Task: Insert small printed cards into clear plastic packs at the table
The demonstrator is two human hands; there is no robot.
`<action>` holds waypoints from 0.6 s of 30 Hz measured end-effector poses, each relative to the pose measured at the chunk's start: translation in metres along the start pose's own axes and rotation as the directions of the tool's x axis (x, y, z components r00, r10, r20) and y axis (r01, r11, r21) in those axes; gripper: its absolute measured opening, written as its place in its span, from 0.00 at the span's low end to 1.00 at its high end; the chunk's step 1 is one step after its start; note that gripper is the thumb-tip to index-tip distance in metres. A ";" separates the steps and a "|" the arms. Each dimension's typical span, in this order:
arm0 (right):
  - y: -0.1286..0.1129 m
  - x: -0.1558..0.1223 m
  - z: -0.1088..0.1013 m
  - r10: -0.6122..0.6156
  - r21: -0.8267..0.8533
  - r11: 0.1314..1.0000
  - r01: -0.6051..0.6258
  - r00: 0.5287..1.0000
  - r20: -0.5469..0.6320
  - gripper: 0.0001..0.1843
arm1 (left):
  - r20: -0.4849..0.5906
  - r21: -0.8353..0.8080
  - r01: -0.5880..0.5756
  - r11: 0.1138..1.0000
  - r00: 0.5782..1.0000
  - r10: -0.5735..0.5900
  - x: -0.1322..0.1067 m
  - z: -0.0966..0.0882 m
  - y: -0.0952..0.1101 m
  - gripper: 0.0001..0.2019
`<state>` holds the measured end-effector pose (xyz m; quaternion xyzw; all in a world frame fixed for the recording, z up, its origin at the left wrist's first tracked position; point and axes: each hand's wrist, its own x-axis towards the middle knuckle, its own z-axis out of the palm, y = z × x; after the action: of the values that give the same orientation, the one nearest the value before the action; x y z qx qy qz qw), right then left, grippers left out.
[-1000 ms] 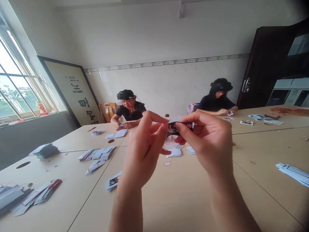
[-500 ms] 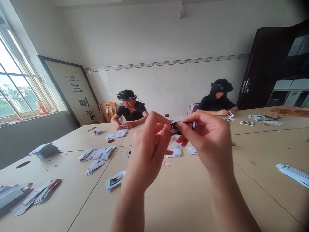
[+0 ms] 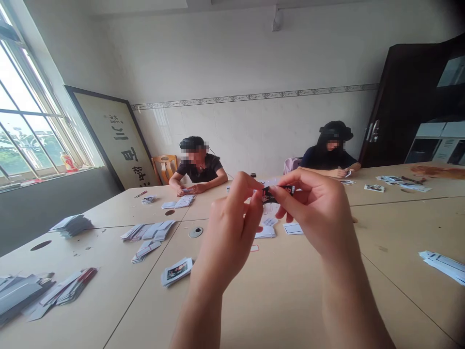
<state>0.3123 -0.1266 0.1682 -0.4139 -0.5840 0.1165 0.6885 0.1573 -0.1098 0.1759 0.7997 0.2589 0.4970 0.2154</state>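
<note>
A small dark printed card point(image 3: 268, 197) with red and white marks is held up above the table, between both hands. My left hand point(image 3: 230, 232) pinches its left end with thumb and index finger. Across the right part lies the thumb of my right hand point(image 3: 319, 208), its fingers behind, so much of the card is covered. Below the hands are a stack of white cards point(image 3: 265, 233), partly hidden, and a white card with a dark outline point(image 3: 292, 229). Left of my left wrist sits a small stack of picture cards point(image 3: 177, 271).
Piles of pale cards point(image 3: 148, 230) and a taller stack point(image 3: 70, 225) lie on the left of the table point(image 3: 269, 310). More cards point(image 3: 441, 265) are at the right edge. Two people, one at far left point(image 3: 199, 169), one at far right point(image 3: 329, 150), sit opposite, handling cards.
Both hands stay on the card; my left hand has shifted slightly right, closer to my right hand. The whole view has moved a little. The person at far right has lowered a card.
</note>
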 end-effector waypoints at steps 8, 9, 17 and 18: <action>0.003 0.000 0.001 -0.094 -0.140 0.986 0.087 0.995 -0.044 0.08 | -0.003 -0.074 0.022 0.997 1.000 -0.023 0.005 0.001 -0.003 0.07; 0.003 0.001 0.002 -0.085 -0.145 0.986 0.079 0.996 -0.038 0.08 | -0.004 -0.078 0.029 0.997 1.000 -0.029 0.006 0.001 -0.004 0.07; 0.003 0.007 0.000 0.015 -0.038 0.999 -0.017 0.999 -0.043 0.18 | -0.071 -0.196 0.038 0.980 0.996 -0.053 0.008 -0.002 -0.009 0.06; 0.002 0.007 -0.001 0.025 0.006 1.000 -0.025 0.999 -0.031 0.19 | -0.075 -0.211 0.039 0.977 0.996 -0.056 0.008 -0.004 -0.009 0.06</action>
<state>0.3159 -0.1212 0.1716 -0.4211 -0.5677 0.1205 0.6971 0.1548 -0.0976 0.1772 0.7455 0.2326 0.5481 0.2995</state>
